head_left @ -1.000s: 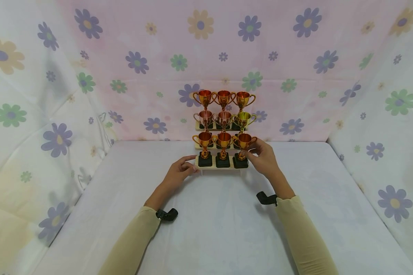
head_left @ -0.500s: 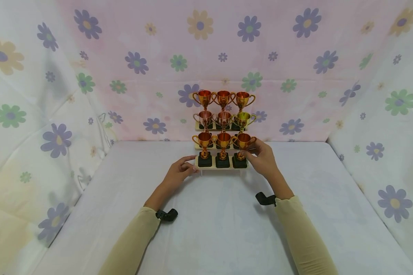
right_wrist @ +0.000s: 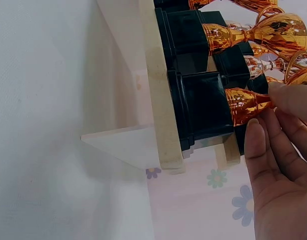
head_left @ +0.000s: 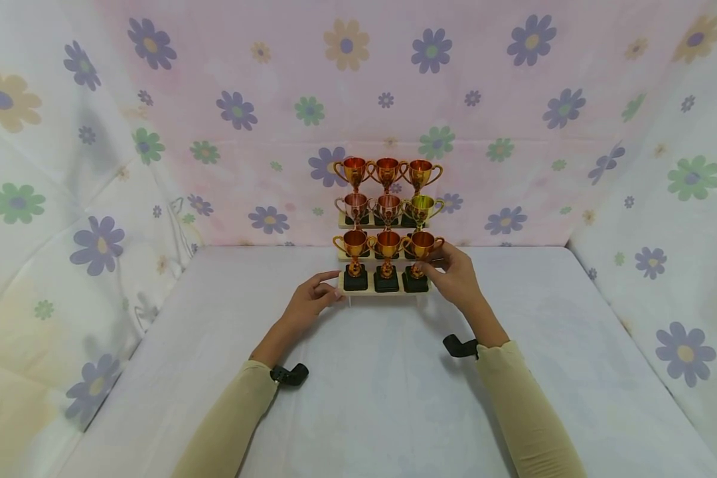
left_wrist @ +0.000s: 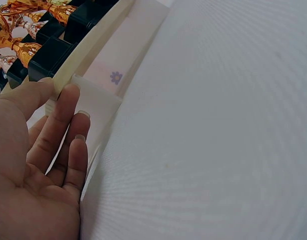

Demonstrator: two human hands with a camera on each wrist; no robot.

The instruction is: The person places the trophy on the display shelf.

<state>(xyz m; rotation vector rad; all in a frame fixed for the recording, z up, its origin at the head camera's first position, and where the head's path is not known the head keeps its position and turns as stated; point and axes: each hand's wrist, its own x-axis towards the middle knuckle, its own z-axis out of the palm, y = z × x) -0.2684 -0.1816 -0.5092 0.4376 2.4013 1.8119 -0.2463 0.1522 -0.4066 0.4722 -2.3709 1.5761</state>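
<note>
A three-tier display stand (head_left: pixel 370 293) with pale wooden shelves bears several small trophies with black square bases. My left hand (head_left: pixel 309 300) pinches the left end of the front shelf; in the left wrist view the thumb lies against the top of the shelf board (left_wrist: pixel 88 52), with fingers at its end and underside. At the front row's right end, my right hand (head_left: pixel 455 273) holds a gold trophy (head_left: pixel 421 247) by its stem. The right wrist view has its black base (right_wrist: pixel 206 107) upright on the shelf, near the board's end. Two gold trophies (head_left: pixel 387 245) stand beside it.
Behind, the middle tier carries pink trophies (head_left: pixel 355 206) and a yellow-gold trophy (head_left: pixel 419 207); orange-gold trophies (head_left: pixel 386 171) fill the top tier. A white cloth covers the table (head_left: pixel 358 398). Flowered fabric (head_left: pixel 382 66) closes the back and both sides.
The front right trophy, held by my right hand, has shifted slightly left toward its neighbour. My left hand stays at the shelf's end.
</note>
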